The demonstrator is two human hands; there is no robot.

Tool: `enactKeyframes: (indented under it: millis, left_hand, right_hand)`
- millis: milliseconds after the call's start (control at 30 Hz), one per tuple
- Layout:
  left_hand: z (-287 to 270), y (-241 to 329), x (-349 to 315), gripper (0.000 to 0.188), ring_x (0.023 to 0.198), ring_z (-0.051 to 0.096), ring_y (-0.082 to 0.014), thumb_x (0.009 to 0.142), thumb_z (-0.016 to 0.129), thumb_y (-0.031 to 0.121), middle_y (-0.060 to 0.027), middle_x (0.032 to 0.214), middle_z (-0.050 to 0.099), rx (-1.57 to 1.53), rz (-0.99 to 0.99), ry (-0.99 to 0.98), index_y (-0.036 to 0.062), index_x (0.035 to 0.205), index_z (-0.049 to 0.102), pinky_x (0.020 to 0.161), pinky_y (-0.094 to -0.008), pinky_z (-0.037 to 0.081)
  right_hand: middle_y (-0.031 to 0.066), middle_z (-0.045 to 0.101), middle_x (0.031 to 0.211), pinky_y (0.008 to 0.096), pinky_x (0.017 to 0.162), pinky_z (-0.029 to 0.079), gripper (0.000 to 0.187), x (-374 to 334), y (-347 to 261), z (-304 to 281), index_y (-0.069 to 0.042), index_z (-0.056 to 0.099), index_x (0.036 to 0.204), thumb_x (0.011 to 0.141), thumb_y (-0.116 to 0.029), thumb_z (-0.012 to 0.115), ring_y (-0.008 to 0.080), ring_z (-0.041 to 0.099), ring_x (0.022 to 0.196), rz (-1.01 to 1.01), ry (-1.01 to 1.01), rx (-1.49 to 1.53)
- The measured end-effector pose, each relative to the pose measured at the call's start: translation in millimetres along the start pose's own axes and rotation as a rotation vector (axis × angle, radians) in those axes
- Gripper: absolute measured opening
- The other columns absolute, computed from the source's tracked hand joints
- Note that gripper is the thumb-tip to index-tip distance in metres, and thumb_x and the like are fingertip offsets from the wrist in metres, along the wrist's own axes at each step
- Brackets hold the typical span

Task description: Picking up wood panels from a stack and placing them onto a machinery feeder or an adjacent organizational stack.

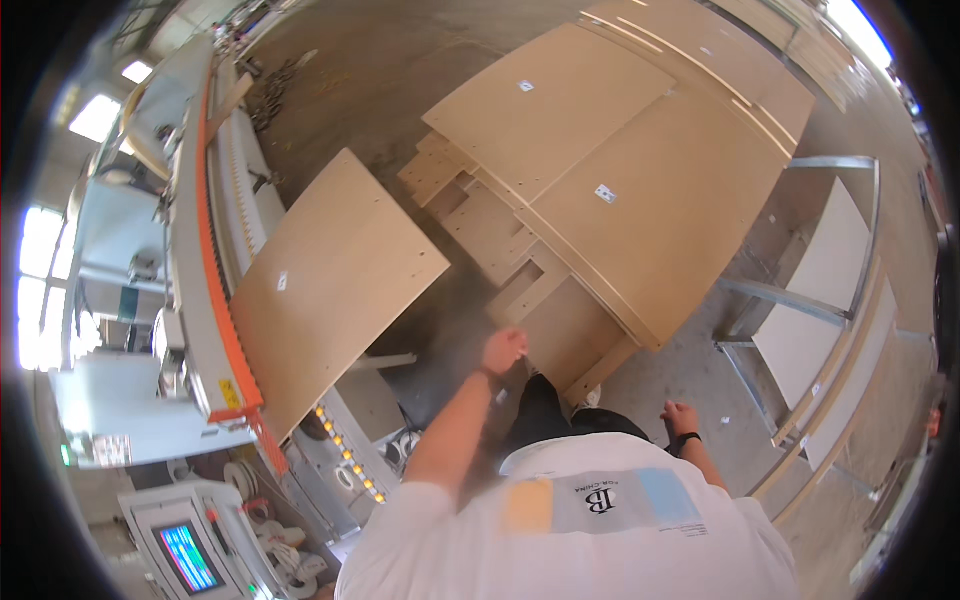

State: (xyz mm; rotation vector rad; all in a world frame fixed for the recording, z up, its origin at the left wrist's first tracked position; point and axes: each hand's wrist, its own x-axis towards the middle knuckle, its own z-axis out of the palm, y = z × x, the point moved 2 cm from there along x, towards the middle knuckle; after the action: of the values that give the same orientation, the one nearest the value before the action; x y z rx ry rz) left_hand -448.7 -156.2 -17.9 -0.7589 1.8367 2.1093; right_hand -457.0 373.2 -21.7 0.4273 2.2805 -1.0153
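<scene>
1. Starting at the far left, a long machine [205, 270] with an orange strip along its edge carries a bare brown board [335, 285]; that board lies flat, half on the machine's surface and half hanging out over the floor [400, 70], so a knock on the free corner could tip or slide it off
2. Its long axis runs from the lower left, by the yellow lights, up toward the upper right, and the free corner points at the stack
3. Below it stands a control panel [185, 555] with a lit screen, well apart from both hands
4. Left hand [503, 350]: raised and loosely curled, the grip looks closed to a fist and holds nothing I can make out; it hangs just over the low end of the stack [600, 190]
5. Panels in the stack lie fanned and offset, small notched pieces at the left, two big sheets on top with their long axes running lower left to upper right; pulling a lower piece could, I judge, drag its neighbours askew or off onto feet
6. Right hand [682, 417]: low beside the hip, a dark band at the wrist, fingers curled; whether the grip is closed I cannot tell, and it holds nothing visible
7. Farthest right, white panels [815, 290] lean in a metal rack, apart from the stack
</scene>
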Motion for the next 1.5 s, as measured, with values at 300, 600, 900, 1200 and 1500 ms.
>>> enactKeyframes:
  millis: [300,600,900,1200,1500]
  left_hand:
    - [-31,125,272,0.033,0.110,0.060,-0.0269,0.086,0.063,0.032,-0.0115,0.112,0.067,1.190,0.080,0.088,0.0080,0.107,0.069,0.091,-0.0371,0.050]
    - [-53,164,420,0.069,0.109,0.063,-0.0391,0.087,0.067,0.048,-0.0248,0.119,0.064,0.416,-0.184,0.546,-0.0085,0.125,0.052,0.092,-0.0452,0.051]
    - [-82,158,417,0.056,0.070,0.067,-0.0266,0.093,0.067,0.035,-0.0172,0.100,0.065,-0.200,-0.242,0.316,-0.0043,0.126,0.045,0.048,-0.0329,0.055]
    - [-12,68,347,0.037,0.049,0.051,-0.0206,0.099,0.058,0.034,-0.0106,0.070,0.056,-0.265,-0.298,0.000,-0.0019,0.108,0.053,0.042,-0.0364,0.046]
    - [87,-142,159,0.031,0.060,0.058,-0.0208,0.097,0.061,0.029,-0.0098,0.076,0.057,0.156,0.189,-0.002,-0.0005,0.100,0.054,0.052,-0.0351,0.051]
  right_hand:
    - [0.0100,0.073,0.084,0.0276,0.051,0.050,0.033,-80,-33,17,0.000,0.066,0.104,0.092,-0.031,0.060,0.0156,0.066,0.058,0.339,0.122,0.251]
    - [0.0108,0.073,0.087,0.0292,0.052,0.053,0.031,-169,-53,47,-0.002,0.065,0.105,0.092,-0.030,0.061,0.0174,0.067,0.061,0.563,0.246,0.286]
    - [0.0104,0.073,0.088,0.0281,0.056,0.052,0.033,-148,-74,53,-0.001,0.067,0.104,0.088,-0.030,0.064,0.0162,0.068,0.065,0.578,0.225,0.345]
    - [0.0097,0.073,0.090,0.0280,0.059,0.052,0.032,-133,-44,35,-0.001,0.066,0.108,0.090,-0.028,0.063,0.0156,0.068,0.067,0.477,0.115,0.411]
    - [0.0083,0.073,0.088,0.0306,0.064,0.053,0.032,-34,23,-38,-0.001,0.068,0.104,0.089,-0.029,0.063,0.0168,0.069,0.069,0.265,-0.147,0.207]
